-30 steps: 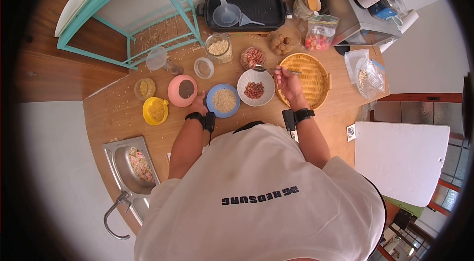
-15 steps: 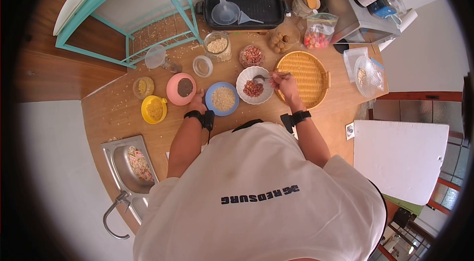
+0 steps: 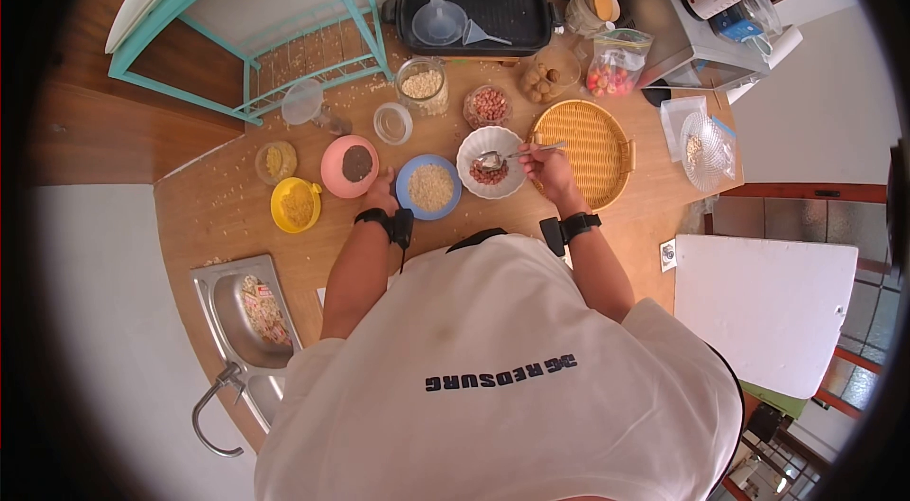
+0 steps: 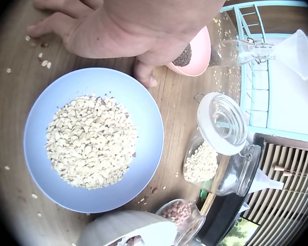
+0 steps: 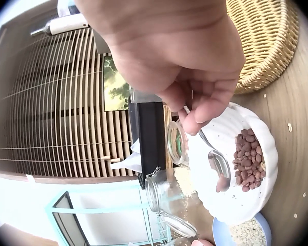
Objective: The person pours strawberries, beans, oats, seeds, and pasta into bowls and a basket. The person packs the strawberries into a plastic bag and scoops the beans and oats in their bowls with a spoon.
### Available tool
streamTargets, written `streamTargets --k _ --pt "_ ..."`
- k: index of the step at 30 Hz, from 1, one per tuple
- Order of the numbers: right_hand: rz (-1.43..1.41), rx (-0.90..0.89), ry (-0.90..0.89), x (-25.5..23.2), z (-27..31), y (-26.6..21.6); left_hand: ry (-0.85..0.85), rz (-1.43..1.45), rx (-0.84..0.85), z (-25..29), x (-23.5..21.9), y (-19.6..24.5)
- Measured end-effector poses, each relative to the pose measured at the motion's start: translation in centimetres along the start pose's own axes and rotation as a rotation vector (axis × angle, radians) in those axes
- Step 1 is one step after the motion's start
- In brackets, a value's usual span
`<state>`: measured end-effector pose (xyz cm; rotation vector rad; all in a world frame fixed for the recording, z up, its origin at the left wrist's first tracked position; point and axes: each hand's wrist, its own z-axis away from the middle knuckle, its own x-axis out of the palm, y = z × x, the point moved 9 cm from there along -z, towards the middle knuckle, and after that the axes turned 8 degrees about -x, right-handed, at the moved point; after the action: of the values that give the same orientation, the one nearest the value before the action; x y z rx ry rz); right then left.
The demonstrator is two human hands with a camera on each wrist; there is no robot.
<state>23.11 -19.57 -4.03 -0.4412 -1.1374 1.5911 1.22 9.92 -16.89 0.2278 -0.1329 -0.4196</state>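
My right hand [image 3: 550, 171] pinches the handle of a metal spoon [image 5: 219, 163]. The spoon's head is inside the white fluted bowl [image 5: 203, 197], over a pile of red-skinned peanuts [image 5: 249, 160]; a pinkish peanut shows at the spoon's tip in the right wrist view. On the wooden table, my left hand [image 4: 128, 28] rests with its fingers spread, holding nothing. It lies between the pink bowl [image 3: 334, 169] of small dark seeds and the blue plate [image 4: 150, 128] of oat flakes. Behind the white bowl stands a glass jar of peanuts [image 3: 488, 107].
To the right lies a round wicker basket [image 3: 597, 155]. An open glass jar of oats [image 3: 422, 89] and a black pan [image 3: 512, 13] holding funnels stand at the back. On the left are a yellow bowl [image 3: 296, 205], a teal rack [image 3: 251, 74] and a sink [image 3: 227, 302].
The spoon has moved from beside the peanut jar toward the body and into the white bowl, its head tilting over the peanuts. My left hand has stayed in place.
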Motion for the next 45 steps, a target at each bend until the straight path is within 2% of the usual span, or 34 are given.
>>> streamTargets --k 2,4,6,7,9,13,16,19,21,22,24,28,29,31,32,34,40,42,43,45 --pt "-0.028 0.019 -0.008 -0.2 -0.2 0.4 -0.024 0.008 0.001 -0.2 0.1 0.0" --pt "-0.057 0.037 -0.015 -0.5 -0.5 0.8 0.087 -0.083 -0.049 2.8 0.4 -0.3" --pt "-0.245 0.048 -0.048 -0.2 -0.8 0.7 0.11 -0.145 -0.069 -2.6 -0.9 -0.5" --pt "-0.244 0.047 -0.05 0.1 -0.9 0.3 0.134 -0.207 -0.089 -5.0 -1.6 -0.6" --pt "-0.459 0.02 -0.033 0.7 -0.9 -0.8 0.105 -0.154 -0.076 -5.8 -2.0 -0.4" --pt "-0.476 0.006 -0.035 0.6 -1.3 -1.2 0.044 -0.051 -0.09 -5.0 -1.6 -0.6" --pt "-0.416 0.004 -0.041 0.4 -1.1 -0.9 -0.03 0.0 -0.002 -1.9 -0.5 -0.1" --pt "-0.303 -0.012 -0.046 0.3 -0.7 -0.9 0.026 -0.056 -0.045 0.0 0.2 -0.5" --pt "-0.037 -0.086 0.022 -0.3 -0.6 -1.3 0.036 -0.117 -0.043 0.2 -0.1 -0.3" --pt "-0.037 -0.085 0.022 -0.1 -0.6 -1.3 0.046 -0.18 -0.041 0.2 -0.2 -0.2" --pt "0.323 -0.176 0.037 0.2 -0.3 -2.1 0.055 -0.186 -0.051 0.2 -0.1 -0.3" --pt "0.384 -0.1 -0.012 1.0 0.1 -1.7 0.074 -0.17 -0.033 -1.0 -0.3 -0.2" --pt "0.339 -0.081 -0.032 1.2 0.0 -1.2 0.075 -0.171 -0.03 -1.9 -0.6 -0.3" --pt "0.291 -0.061 -0.054 1.2 -0.2 -0.6 -0.096 -0.008 -0.014 -2.0 0.5 -0.1" --pt "0.256 -0.057 -0.04 0.9 -0.3 -0.4 -0.092 -0.009 -0.014 -2.0 0.4 -0.3" --pt "0.219 -0.049 -0.019 0.3 -0.1 -0.1 0.128 -0.003 -0.024 6.7 1.5 0.1" --pt "-0.002 0.022 -0.058 -0.4 -0.5 0.5 0.172 0.015 -0.039 8.8 1.9 0.3" --pt "-0.323 -0.003 -0.097 0.2 -1.1 0.1 0.169 0.003 -0.027 8.0 1.7 0.4" --pt "-0.322 -0.002 -0.099 0.7 -1.2 -0.5 0.164 -0.01 -0.016 7.2 1.6 0.5" --pt "-0.421 0.0 0.055 0.4 -1.2 -1.3 0.108 -0.043 -0.002 4.5 0.7 0.3"
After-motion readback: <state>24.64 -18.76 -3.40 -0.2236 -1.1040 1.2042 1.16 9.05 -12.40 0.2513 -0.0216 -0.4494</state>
